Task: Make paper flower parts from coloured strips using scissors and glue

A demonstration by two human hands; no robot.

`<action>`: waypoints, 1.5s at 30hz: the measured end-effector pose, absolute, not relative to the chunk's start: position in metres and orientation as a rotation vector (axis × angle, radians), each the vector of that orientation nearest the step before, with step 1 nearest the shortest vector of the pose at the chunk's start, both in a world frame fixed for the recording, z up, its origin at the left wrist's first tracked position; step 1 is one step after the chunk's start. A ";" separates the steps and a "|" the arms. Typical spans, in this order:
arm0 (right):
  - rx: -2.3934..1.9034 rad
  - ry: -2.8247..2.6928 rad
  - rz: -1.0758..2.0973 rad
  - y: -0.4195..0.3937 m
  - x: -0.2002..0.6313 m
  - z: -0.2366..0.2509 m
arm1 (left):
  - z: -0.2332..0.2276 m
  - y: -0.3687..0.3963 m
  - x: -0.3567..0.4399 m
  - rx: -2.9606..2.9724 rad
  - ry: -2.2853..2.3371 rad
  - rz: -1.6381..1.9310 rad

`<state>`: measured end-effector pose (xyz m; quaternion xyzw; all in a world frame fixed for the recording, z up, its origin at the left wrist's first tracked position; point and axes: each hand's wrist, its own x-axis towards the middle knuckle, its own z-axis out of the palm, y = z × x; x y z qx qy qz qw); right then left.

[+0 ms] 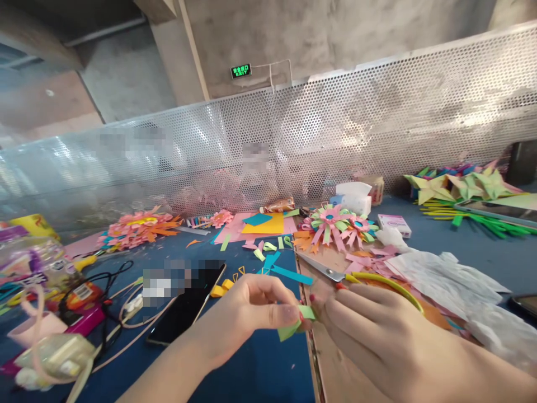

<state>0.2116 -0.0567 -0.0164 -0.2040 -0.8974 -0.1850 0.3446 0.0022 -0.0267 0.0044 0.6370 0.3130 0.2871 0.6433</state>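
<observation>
A short light-green paper strip (290, 330), folded over, is between my two hands above the front of the table. My left hand (255, 305) pinches it between thumb and fingers. Its right end meets the curled fingertips of my right hand (373, 324), whose thumb is hidden. Just beyond that hand are scissors with yellow handles (396, 281), blades pointing away to the left; the hand covers part of them, and I cannot tell whether it touches them. Blue paper strips (289, 274), small green paper loops (269, 246) and folded yellow pieces (221, 288) lie past my fingers.
To the left are a black phone (188, 302), cables and a clear plastic bag (52, 263). Paper flowers (140, 226) and coloured sheets (268, 223) lie farther back. Crumpled white plastic (453, 274) is at right. A perforated metal panel (201, 151) stands behind the table.
</observation>
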 end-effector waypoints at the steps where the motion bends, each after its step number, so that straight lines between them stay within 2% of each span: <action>1: -0.533 -2.322 -0.441 -0.056 0.212 -0.017 | 0.003 -0.026 0.002 1.438 0.715 0.646; 11: -0.478 -2.359 -0.285 -0.059 0.207 -0.020 | 0.003 -0.030 0.004 1.399 0.644 0.619; 21: -0.497 -2.349 -0.345 -0.061 0.207 -0.025 | -0.005 -0.017 -0.002 1.089 0.565 0.585; 30: -0.488 -2.166 -0.357 -0.069 0.202 -0.024 | -0.002 -0.003 -0.007 1.189 0.739 0.842; 35: -0.720 -1.886 -0.023 -0.065 0.197 -0.033 | -0.004 -0.007 0.000 1.197 0.743 0.823; 40: -1.249 -1.430 0.575 -0.043 0.197 -0.048 | -0.008 -0.011 0.004 1.050 0.655 0.747; 45: -1.317 -1.384 0.958 -0.033 0.189 -0.060 | -0.013 -0.012 0.005 0.828 0.614 0.701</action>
